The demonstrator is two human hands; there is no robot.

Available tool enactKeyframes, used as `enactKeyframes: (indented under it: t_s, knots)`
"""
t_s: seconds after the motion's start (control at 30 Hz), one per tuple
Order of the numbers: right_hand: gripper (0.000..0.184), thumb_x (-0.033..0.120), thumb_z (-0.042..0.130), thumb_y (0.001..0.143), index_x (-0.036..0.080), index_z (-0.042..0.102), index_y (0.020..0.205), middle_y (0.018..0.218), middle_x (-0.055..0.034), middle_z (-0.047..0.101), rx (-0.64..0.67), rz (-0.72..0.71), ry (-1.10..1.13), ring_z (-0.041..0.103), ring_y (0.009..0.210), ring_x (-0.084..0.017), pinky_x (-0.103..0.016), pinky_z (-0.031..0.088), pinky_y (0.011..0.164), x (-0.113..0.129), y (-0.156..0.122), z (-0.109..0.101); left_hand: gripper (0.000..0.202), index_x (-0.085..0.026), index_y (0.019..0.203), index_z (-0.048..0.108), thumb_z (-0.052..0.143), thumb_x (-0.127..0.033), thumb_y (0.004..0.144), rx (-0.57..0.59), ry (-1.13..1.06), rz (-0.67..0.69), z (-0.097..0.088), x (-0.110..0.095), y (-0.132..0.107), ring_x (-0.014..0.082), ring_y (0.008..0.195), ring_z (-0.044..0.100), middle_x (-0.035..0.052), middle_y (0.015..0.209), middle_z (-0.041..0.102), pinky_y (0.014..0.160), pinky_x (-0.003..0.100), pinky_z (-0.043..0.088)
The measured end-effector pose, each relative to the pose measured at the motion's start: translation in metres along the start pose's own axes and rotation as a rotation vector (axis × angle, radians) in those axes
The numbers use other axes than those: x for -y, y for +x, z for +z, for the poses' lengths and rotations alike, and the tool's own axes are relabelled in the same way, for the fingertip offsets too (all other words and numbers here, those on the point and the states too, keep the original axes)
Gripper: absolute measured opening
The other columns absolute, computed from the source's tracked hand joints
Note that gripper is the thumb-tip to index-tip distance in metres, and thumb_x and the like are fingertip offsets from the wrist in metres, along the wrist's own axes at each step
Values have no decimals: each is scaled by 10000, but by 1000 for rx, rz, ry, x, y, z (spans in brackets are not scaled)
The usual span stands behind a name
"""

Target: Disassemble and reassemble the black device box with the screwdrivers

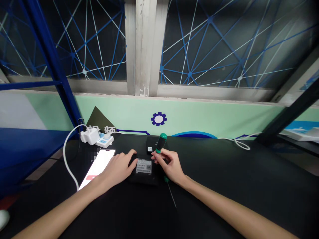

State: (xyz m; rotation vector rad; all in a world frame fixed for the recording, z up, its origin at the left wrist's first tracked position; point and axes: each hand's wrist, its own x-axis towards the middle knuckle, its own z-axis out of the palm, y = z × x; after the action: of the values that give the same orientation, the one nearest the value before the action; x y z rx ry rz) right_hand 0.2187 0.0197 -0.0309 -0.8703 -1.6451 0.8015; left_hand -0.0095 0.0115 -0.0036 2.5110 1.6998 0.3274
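My right hand (171,165) is closed around a green-and-black screwdriver (161,142), held upright with its handle up. The driver's tip is hidden by my fingers, over the right side of a flat black device (143,178) with a white printed label (144,166). My left hand (122,166) rests at the device's left edge, thumb and forefinger apart. Beneath my right hand, a second screwdriver (171,194) lies on the table, its handle partly covered and its thin shaft pointing toward me. Behind the device is a black box (150,142) with a small white label.
A lit phone (99,167) lies left of my left hand, partly under my forearm. Beyond it are a white power strip (104,140) and a plugged-in charger (90,136) with a looping white cable (65,156). Another white cable (241,144) lies at the back right of the black table (224,176).
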Motion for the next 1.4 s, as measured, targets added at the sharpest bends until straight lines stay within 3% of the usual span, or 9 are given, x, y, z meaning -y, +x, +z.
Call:
enactKeyframes:
  t_s: [0.47,0.77,1.07,1.4]
  knots:
    - [250,416,673,895,184,695,804,716,-49,726,-41,-1,-30,667,608,-180,-273,538,589,-4,2,2,448,-212,1305,547,297,-434,1008,6,9,3,-2,-1,-1,318,760,687,78,767,696,628,349,450]
    - [241,394,628,933,176,729,946,819,-74,747,-10,-14,3,685,663,-183,-287,563,651,-5,0,1,420,-224,1300,539,306,-427,1016,13,21,5,-2,-1,0,300,743,687,54,725,681,610,323,430]
    - [218,369,658,911,183,686,799,727,-47,726,-48,-59,-62,657,624,-174,-270,523,617,-1,2,2,410,-229,1300,538,314,-426,1019,12,33,-2,-1,-1,0,304,762,690,63,762,690,632,330,443]
    - [192,354,683,889,180,671,808,683,-29,686,-71,-70,-55,629,608,-166,-273,521,614,-3,2,2,428,-229,1304,538,299,-433,1015,15,29,-2,-1,-1,0,327,786,690,69,773,695,643,358,451]
